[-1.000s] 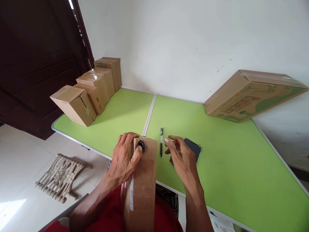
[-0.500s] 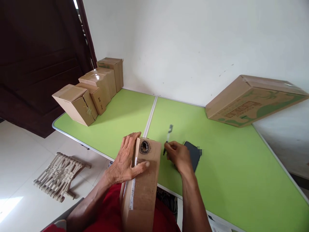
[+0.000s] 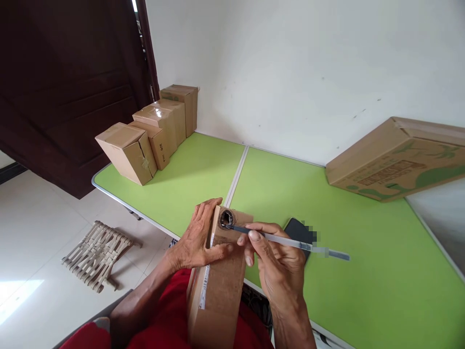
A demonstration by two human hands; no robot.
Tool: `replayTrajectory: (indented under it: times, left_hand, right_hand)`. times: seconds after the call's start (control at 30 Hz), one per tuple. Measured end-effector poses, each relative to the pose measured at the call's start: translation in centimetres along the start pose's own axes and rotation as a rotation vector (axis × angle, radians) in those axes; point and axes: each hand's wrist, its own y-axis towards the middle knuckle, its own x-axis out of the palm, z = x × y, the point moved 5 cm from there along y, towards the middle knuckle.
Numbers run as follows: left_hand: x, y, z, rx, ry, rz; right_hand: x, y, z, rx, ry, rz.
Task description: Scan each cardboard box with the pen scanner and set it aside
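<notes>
A: Head view. Left hand (image 3: 198, 237) flat, fingers spread, bracing the narrow cardboard box (image 3: 221, 276) that leans over the near table (image 3: 363, 291) edge.

B: Right?

A: Right hand (image 3: 278, 259) closed on a pen (image 3: 286, 241), its tip at the box's round hole (image 3: 226, 218).

B: Room around?

A: Phone (image 3: 298, 230) just behind the right hand. Stacked small boxes (image 3: 148, 131) at the far-left corner, a flat carton (image 3: 395, 160) far right against the wall; green surface open between.
</notes>
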Motion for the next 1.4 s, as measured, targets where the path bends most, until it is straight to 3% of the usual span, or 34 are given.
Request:
replayTrajectory:
  times: [0.2,0.37,0.57,0.67,0.8,0.97,1.17,1.3,1.4]
  left_hand:
    - [-0.1,0.1,0.1,0.008,-0.011,0.016]
    - [-0.2,0.0,0.0,0.000,-0.009,0.012]
    - [0.0,-0.2,-0.5,0.000,-0.001,0.004]
    - [0.1,-0.5,-0.9,-0.001,0.010,-0.003]
    - [0.1,-0.8,-1.6,0.000,0.010,0.002]
    - [0.4,-0.8,-2.3,-0.011,-0.012,-0.002]
    - [0.6,-0.6,-2.5,-0.055,-0.020,-0.027]
    - [0.6,-0.6,-2.5,-0.045,-0.033,-0.013]
    - [0.7,-0.8,-2.7,-0.042,-0.035,-0.006]
  right_hand:
    - [-0.2,0.3,-0.6,-0.030,-0.181,-0.048]
    - [-1.1,0.1,-0.5,0.003,-0.176,-0.066]
    - [-4.2,4.5,-0.7,-0.026,-0.176,0.223]
    - [-5.4,8.2,1.0,0.060,-0.462,0.299]
    - [-6.4,10.7,5.0,0.312,-0.884,0.170]
    - [-6.8,9.4,7.4,0.494,-1.225,0.103]
    - [-6.4,7.8,5.8,0.507,-1.436,0.088]
    - [-7.7,4.4,4.1,0.467,-1.562,0.225]
    - [-9.6,1.4,3.6,0.545,-1.621,0.385]
